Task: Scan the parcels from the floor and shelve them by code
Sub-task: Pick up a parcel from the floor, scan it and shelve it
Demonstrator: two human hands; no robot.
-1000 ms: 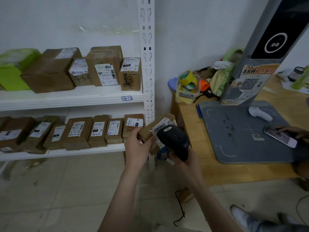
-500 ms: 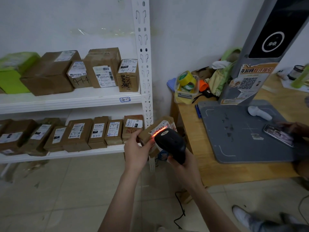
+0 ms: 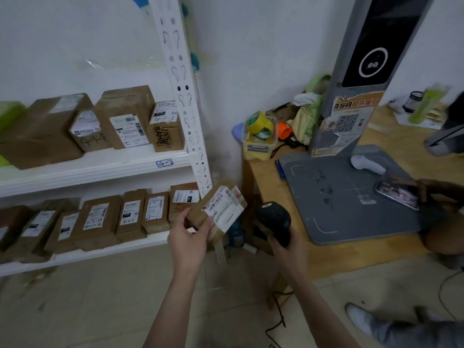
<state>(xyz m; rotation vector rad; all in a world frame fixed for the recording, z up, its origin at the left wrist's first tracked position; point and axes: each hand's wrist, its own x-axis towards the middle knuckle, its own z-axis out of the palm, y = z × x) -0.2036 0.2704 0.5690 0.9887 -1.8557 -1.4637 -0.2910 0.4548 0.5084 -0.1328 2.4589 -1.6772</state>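
Open headroom above upper parcels; lower shelf crammed, upright post alongside.

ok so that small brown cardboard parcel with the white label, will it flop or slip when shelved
Probably stiff: the small brown cardboard parcel shows square edges in the left hand. Likely light, since one hand holds it up. Its flat faces should sit steady, not roll.

Parcel pickup stn / small courier depot: white slotted shelf rack packed w/ brown cartons bearing shipping labels + handwritten codes, shelf tag "4-2", self-service scan kiosk w/ QR poster on wooden surface, tape rolls alongside.
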